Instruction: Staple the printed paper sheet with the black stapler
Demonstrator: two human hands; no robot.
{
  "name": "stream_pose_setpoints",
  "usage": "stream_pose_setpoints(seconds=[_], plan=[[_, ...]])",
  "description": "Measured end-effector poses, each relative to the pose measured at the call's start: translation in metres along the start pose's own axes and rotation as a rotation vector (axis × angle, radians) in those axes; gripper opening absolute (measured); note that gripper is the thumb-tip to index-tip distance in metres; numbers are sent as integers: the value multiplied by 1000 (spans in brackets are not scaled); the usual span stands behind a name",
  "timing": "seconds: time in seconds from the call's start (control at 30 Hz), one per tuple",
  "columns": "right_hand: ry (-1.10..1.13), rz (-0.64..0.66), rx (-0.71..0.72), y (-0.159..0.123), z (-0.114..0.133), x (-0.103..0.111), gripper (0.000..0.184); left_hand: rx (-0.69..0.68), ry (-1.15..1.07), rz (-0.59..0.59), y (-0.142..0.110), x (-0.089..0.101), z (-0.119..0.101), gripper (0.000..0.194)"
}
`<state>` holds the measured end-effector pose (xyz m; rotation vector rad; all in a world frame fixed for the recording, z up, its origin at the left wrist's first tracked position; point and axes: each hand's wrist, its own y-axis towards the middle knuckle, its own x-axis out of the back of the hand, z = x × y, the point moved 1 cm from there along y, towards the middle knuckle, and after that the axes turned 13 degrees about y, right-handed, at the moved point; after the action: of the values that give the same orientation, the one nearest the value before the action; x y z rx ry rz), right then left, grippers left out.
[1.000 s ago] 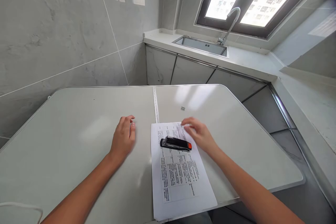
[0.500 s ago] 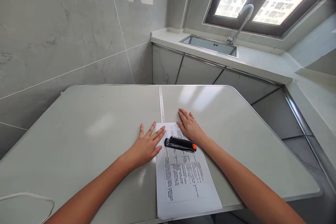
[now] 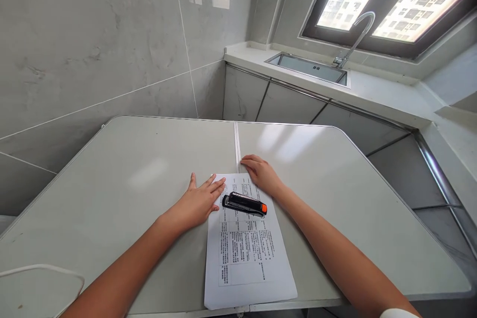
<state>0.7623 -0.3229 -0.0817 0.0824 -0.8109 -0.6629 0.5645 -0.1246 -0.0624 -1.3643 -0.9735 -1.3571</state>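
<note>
A printed sheet of paper (image 3: 249, 278), perhaps more than one layer, lies on the table with its near end at the front edge. A black stapler (image 3: 244, 202) with an orange end rests across its upper part. My left hand (image 3: 199, 204) is spread flat, its fingertips on the paper's upper left corner, just left of the stapler. Beyond the stapler, my right hand (image 3: 263, 175) lies at the paper's upper right corner. Its fingers reach left, close together, over the table's seam, and I see nothing held in them.
The pale folding table (image 3: 164, 144) has a seam (image 3: 237, 144) down its middle. A white cord (image 3: 44, 269) curves at the lower left. Past the table stand a counter with a sink (image 3: 309, 69) and a faucet (image 3: 357, 39). A tiled wall (image 3: 112, 35) runs along the left.
The paper, with the stapler on it, has slid left relative to the table's seam, and my left hand has moved with it. My right hand has shifted left, its fingers drawn closer together.
</note>
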Motion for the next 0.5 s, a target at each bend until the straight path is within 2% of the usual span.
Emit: stream_pose_setpoints(seconds=[0.17, 0.3, 0.47, 0.5], plan=[[-38, -97, -32, 13, -13, 7, 28, 50, -106, 13, -9, 6, 20, 55], [37, -178, -38, 35, -3, -10, 25, 133, -160, 54, -16, 12, 35, 50], [50, 18, 82, 74, 18, -57, 32, 222, -75, 69, -27, 20, 49, 16], [50, 51, 98, 81, 21, -66, 33, 238, -61, 58, -30, 20, 52, 15]])
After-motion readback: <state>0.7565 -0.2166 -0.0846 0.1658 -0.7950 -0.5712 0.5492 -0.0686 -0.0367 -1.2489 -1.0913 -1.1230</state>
